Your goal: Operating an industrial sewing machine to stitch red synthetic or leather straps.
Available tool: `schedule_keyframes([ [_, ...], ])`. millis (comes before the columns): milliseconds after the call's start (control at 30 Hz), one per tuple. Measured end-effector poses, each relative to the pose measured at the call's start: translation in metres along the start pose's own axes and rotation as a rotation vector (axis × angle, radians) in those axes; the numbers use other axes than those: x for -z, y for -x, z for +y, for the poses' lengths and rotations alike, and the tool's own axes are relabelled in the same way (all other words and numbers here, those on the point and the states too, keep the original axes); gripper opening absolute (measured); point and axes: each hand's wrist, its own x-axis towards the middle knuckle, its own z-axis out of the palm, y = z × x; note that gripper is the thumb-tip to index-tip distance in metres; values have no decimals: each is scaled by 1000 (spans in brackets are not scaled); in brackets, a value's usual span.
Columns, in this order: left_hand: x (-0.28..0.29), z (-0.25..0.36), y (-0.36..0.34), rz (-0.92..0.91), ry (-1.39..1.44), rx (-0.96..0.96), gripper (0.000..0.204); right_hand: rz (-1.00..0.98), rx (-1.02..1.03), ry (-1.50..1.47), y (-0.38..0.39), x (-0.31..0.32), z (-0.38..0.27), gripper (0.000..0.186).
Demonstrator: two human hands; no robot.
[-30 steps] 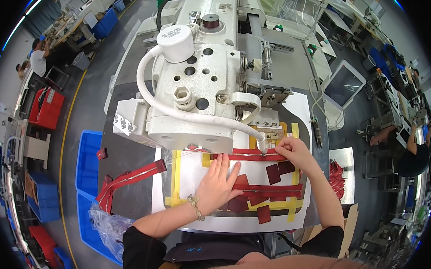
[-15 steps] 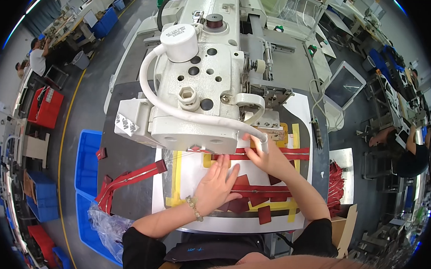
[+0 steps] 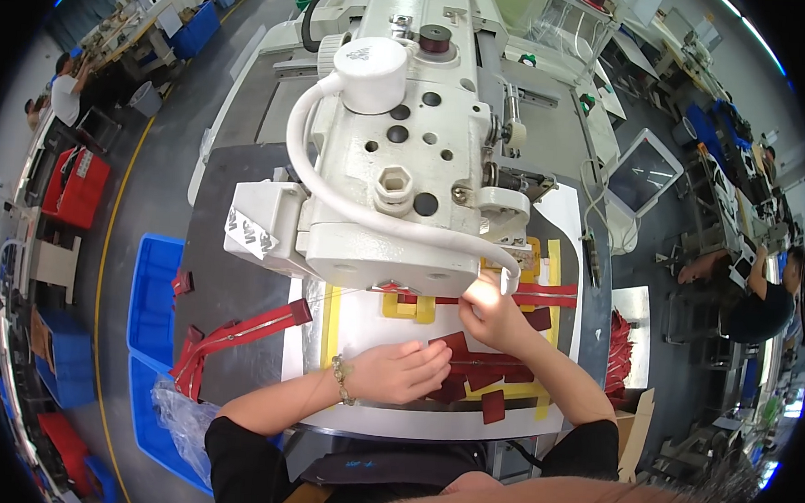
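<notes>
My left hand [image 3: 405,372] lies stretched out, fingers straight, its tips at a dark red square patch [image 3: 452,344] on the white work sheet [image 3: 389,331]. My right hand [image 3: 492,318] is beside the head of a white sewing machine [image 3: 378,200], fingers curled in; the machine's hose partly covers them, so what they pinch is hidden. Passing behind that hand, a red zipper strip [image 3: 548,296] runs across a yellow frame [image 3: 424,309] under the machine head. A second red zipper strip [image 3: 497,359] lies nearer me, among several dark red patches [image 3: 494,407].
More red zipper strips [image 3: 244,329] trail over the table's left edge above blue bins [image 3: 156,298] and a clear plastic bag [image 3: 180,417]. At right are a pile of red strips [image 3: 618,358], a cardboard box [image 3: 637,432] and a screen [image 3: 645,170]. Other people sit at distant benches.
My left hand has drawn back from the yellow frame toward me, onto the patches. My right hand has shifted slightly nearer me, its fingers more curled. The view has shifted a little.
</notes>
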Motion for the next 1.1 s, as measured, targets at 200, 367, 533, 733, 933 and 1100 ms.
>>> schedule_keyframes([
  [200,-1,-5,5,-108,63,216,39,-129,155,346,25,10,23,34],
  [367,-5,-3,10,-153,140,330,45,-123,125,365,32,1,33,35],
  [533,-6,-1,10,-146,217,350,49,-105,145,455,32,-1,33,28],
  [733,-6,0,9,-150,232,381,50,-169,81,526,38,-5,37,30],
  [933,-3,-4,6,-133,238,391,50,-119,147,476,33,-5,35,29],
  [1100,1,-6,3,-120,223,399,49,-95,148,455,33,-5,35,27],
])
